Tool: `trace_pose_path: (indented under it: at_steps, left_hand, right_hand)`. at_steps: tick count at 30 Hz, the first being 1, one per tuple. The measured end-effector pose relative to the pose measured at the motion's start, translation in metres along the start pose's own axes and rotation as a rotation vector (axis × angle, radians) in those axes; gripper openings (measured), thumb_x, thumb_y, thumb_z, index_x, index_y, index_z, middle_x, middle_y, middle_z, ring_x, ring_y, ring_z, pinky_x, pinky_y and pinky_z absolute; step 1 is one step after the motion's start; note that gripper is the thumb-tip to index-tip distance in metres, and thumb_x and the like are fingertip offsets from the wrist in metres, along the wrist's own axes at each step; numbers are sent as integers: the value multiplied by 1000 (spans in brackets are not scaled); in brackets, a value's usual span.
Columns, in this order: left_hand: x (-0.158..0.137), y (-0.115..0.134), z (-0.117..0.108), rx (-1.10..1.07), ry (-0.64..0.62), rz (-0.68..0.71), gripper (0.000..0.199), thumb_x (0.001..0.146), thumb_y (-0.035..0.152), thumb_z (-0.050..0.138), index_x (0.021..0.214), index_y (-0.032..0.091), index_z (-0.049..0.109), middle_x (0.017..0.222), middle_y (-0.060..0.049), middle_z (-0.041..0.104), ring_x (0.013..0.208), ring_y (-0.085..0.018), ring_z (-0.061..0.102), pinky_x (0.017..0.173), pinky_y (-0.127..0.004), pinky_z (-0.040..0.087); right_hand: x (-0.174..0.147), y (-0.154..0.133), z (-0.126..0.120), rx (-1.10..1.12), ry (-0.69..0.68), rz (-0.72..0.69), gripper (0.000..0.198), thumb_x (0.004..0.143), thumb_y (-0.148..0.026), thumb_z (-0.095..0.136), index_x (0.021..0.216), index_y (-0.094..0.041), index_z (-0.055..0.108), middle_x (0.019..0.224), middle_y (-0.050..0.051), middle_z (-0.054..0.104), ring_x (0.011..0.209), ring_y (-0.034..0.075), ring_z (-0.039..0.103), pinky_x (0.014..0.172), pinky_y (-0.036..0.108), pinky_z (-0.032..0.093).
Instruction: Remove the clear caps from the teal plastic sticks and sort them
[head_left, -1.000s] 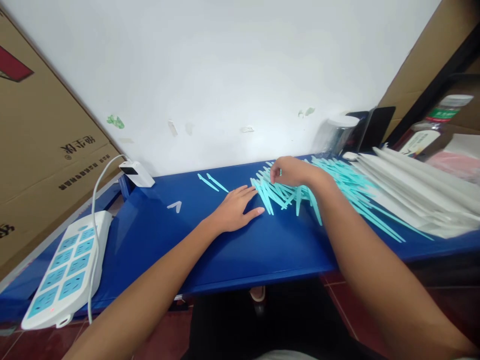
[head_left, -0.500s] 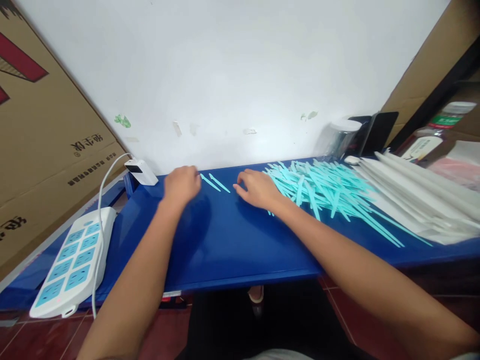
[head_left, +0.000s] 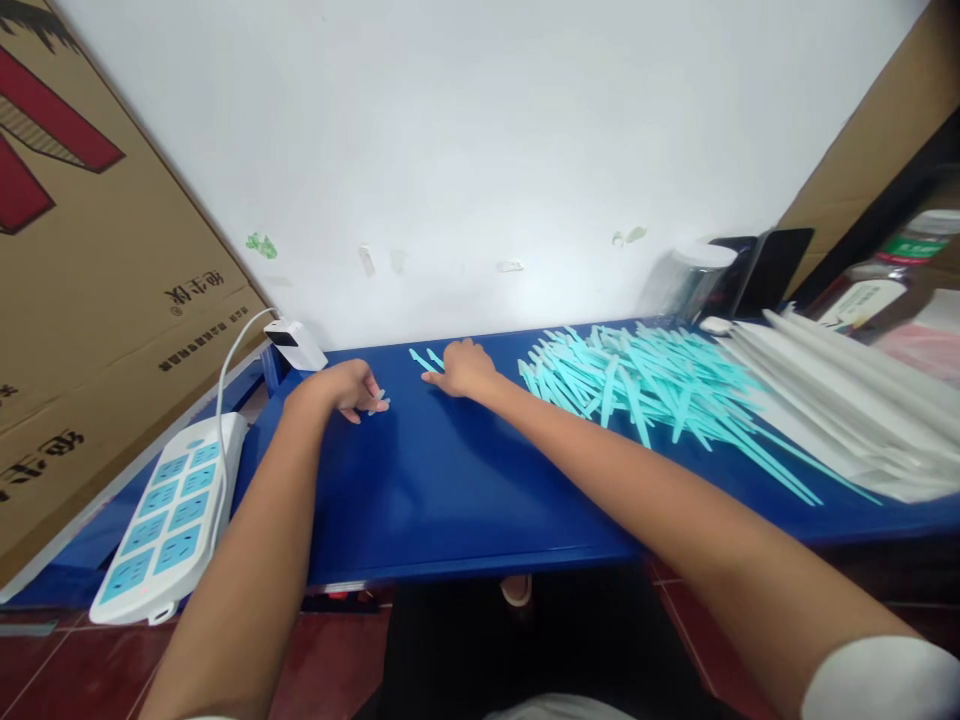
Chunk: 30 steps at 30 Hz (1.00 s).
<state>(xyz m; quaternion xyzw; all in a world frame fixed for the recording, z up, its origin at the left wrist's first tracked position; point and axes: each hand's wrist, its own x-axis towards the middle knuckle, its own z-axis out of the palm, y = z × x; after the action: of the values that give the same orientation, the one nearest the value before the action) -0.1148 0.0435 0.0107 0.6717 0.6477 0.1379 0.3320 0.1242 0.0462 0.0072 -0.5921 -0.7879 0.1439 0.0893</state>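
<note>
My left hand (head_left: 341, 390) is above the blue table, pinching small translucent plastic pieces (head_left: 381, 402) between thumb and fingertips; they look like little clear caps. To its right, my right hand (head_left: 468, 368) is low over two slim turquoise plastic sticks (head_left: 424, 360) shaped like eyebrow razors. Its thumb points left, apart from the curled fingers, and the hand hides the sticks' near ends. I cannot tell whether it touches them. A large loose pile of the same turquoise sticks (head_left: 652, 385) lies right of this hand, many with pale ends.
The blue table (head_left: 465, 500) meets a white wall. At left are a power strip (head_left: 169, 515), a small white device (head_left: 296, 345) with a cable, and a cardboard box (head_left: 112, 280). White packets (head_left: 862, 420), a lidded clear jar (head_left: 690, 285) and a bottle (head_left: 874, 285) stand at right.
My left hand has moved down and left from the two sticks, and translucent pieces now show in its fingertips. My right hand has moved left over the sticks. The view has shifted slightly.
</note>
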Motion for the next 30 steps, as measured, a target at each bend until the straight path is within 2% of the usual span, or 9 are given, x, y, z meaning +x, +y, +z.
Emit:
trace_pose_path:
  at_steps: [3, 7, 12, 14, 16, 17, 20, 23, 30]
  left_hand:
    - [-2, 8, 11, 65, -67, 69, 44, 51, 52, 92, 67, 19, 70, 62, -3, 66, 55, -17, 58, 50, -26, 46]
    - [-4, 19, 22, 172, 33, 230, 35, 68, 53, 82, 75, 20, 72, 67, -3, 68, 63, -18, 59, 55, -26, 44]
    - [-5, 31, 32, 121, 193, 320, 29, 79, 48, 75, 82, 19, 69, 71, -4, 72, 64, -19, 63, 61, -29, 46]
    - [-5, 37, 41, -12, 216, 354, 30, 81, 47, 74, 86, 19, 67, 79, -6, 75, 67, -19, 67, 63, -29, 50]
    - [-5, 44, 54, -181, 185, 390, 33, 84, 48, 73, 94, 17, 66, 87, -9, 77, 70, -19, 70, 63, -30, 53]
    - [-5, 48, 61, -261, 152, 412, 36, 85, 49, 73, 101, 16, 67, 90, -11, 78, 71, -19, 71, 64, -31, 55]
    - [-7, 60, 84, -450, 51, 477, 50, 88, 50, 74, 122, 14, 66, 99, -14, 78, 76, -20, 73, 69, -34, 59]
    - [-12, 71, 100, -587, -10, 447, 51, 85, 48, 79, 120, 13, 68, 103, -16, 78, 83, -22, 76, 76, -37, 62]
    - [-18, 77, 105, -832, -15, 261, 38, 92, 49, 73, 106, 14, 65, 104, -17, 79, 85, -22, 77, 82, -38, 63]
  right_hand:
    - [21, -16, 4, -13, -86, 18, 51, 92, -42, 73, 128, -6, 67, 138, 31, 61, 123, 39, 61, 88, 42, 52]
    - [26, -14, 3, -31, -191, -19, 36, 86, -27, 78, 116, -9, 74, 127, 27, 71, 114, 37, 69, 85, 38, 53]
    - [-18, 21, -19, -33, -226, -46, 13, 91, -21, 70, 93, -9, 74, 116, 28, 74, 110, 38, 71, 82, 37, 52]
    - [-42, 43, -34, 10, -227, -49, 20, 98, -23, 61, 85, -10, 70, 107, 26, 76, 98, 33, 74, 75, 33, 52]
    - [-63, 68, -47, 81, -238, -51, 28, 104, -25, 51, 83, -14, 65, 96, 18, 78, 79, 23, 74, 65, 28, 51]
    - [-71, 81, -52, 137, -229, -60, 30, 106, -27, 46, 83, -16, 62, 92, 14, 77, 72, 18, 72, 62, 25, 50]
    - [-86, 116, -59, 452, 19, -93, 26, 105, -33, 49, 86, -19, 57, 77, 6, 70, 61, 14, 61, 54, 23, 43]
    - [-90, 136, -55, 556, 198, -184, 36, 104, -46, 50, 82, -18, 59, 64, 0, 58, 54, 12, 48, 52, 24, 36]
    - [-88, 135, -40, 720, 231, -163, 48, 95, -65, 56, 83, -19, 62, 71, 0, 62, 51, 10, 39, 51, 26, 32]
